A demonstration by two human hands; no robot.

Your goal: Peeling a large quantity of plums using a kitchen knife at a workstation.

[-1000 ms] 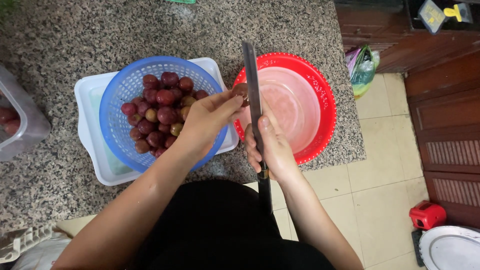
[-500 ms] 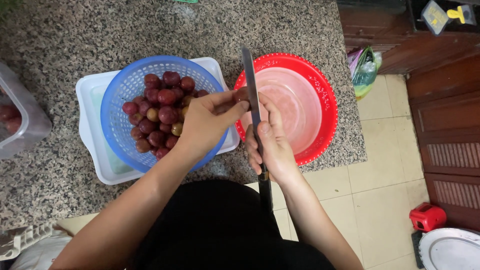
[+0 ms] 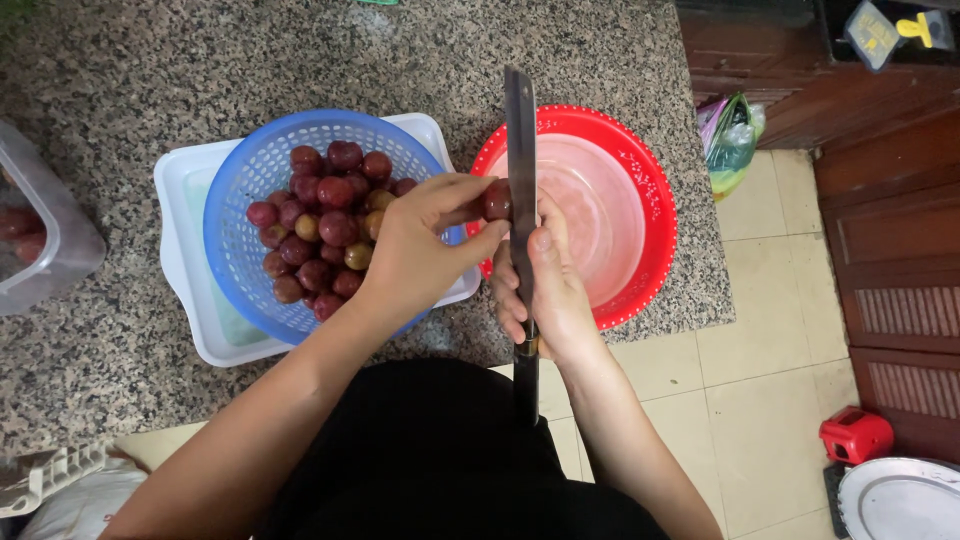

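Note:
My left hand pinches a dark red round fruit and presses it against the blade of a long knife. My right hand grips that knife near the handle, blade pointing away from me over the counter edge. Just left of my hands a blue perforated basket holds several red and yellowish fruits and sits in a white rectangular tub. To the right stands a red colander with a clear pinkish bowl inside it.
The speckled granite counter ends close to my body and at the right. A clear plastic container with red fruit sits at the far left. On the tiled floor are a green bag, a small red object and a round metal tray.
My left hand has drawn a little back from the knife tip with the fruit still against the blade. The knife and right hand have barely moved.

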